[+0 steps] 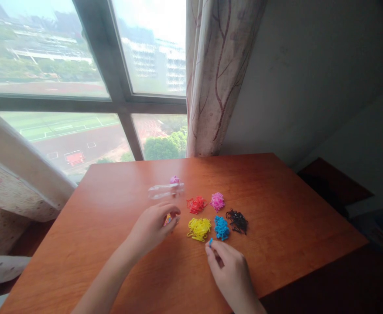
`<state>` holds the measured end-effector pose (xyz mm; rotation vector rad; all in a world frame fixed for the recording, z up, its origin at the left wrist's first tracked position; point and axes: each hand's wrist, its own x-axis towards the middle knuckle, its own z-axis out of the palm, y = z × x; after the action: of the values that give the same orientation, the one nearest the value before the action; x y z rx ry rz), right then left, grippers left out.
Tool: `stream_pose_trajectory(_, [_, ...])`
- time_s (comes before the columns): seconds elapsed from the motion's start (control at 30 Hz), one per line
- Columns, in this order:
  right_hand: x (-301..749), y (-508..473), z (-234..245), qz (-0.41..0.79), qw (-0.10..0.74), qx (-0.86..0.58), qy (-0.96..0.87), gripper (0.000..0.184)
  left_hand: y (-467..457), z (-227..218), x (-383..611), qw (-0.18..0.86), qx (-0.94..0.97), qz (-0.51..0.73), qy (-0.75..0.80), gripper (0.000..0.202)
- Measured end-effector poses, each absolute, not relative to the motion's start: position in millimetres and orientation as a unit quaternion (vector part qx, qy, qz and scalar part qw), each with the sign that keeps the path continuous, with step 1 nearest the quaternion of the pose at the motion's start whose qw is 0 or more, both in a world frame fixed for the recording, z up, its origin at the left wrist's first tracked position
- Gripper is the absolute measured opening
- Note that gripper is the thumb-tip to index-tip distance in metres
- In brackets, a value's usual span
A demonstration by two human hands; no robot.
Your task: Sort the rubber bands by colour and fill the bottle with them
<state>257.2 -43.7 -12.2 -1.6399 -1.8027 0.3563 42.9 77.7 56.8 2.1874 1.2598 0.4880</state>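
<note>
My right hand (227,265) pinches a small blue rubber band (210,242) between thumb and fingertips, just in front of the blue rubber band pile (222,228). My left hand (154,224) is curved, with a gap between thumb and forefinger, left of the yellow rubber band pile (199,229). Through that gap show some multicoloured rubber bands (168,219); whether they lie beneath the hand or in it is unclear. Red (196,205), pink (217,201) and black rubber band piles (237,221) lie behind and to the right.
Beyond my left hand, a clear plastic container (165,191) lies near a small pinkish-purple item (175,179). The brown wooden table (260,187) stands against a window, with a patterned curtain (211,78) behind it. Its right edge borders a dark area.
</note>
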Motion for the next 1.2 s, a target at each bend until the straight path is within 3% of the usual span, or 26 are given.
stream_pose_trajectory(0.17, [295.4, -47.3, -13.8, 0.07, 0.253, -0.676, -0.689, 0.035, 62.0, 40.9, 17.1, 0.303, 0.804, 0.176, 0.481, 0.023])
stream_pose_trajectory(0.37, [306.1, -42.2, -15.0, 0.05, 0.192, -0.71, -0.676, 0.029, 55.3, 32.2, 6.8, 0.321, 0.784, 0.183, 0.499, 0.023])
stream_pose_trajectory(0.87, [313.9, -41.0, -19.8, 0.087, 0.236, -0.725, -0.642, 0.022, 50.8, 24.2, -4.9, 0.321, 0.775, 0.174, 0.515, 0.024])
stream_pose_trajectory(1.2, [313.4, -46.3, -17.7, 0.111, 0.215, -0.713, -0.658, 0.022, 49.7, 23.5, -10.7, 0.31, 0.779, 0.156, 0.522, 0.024])
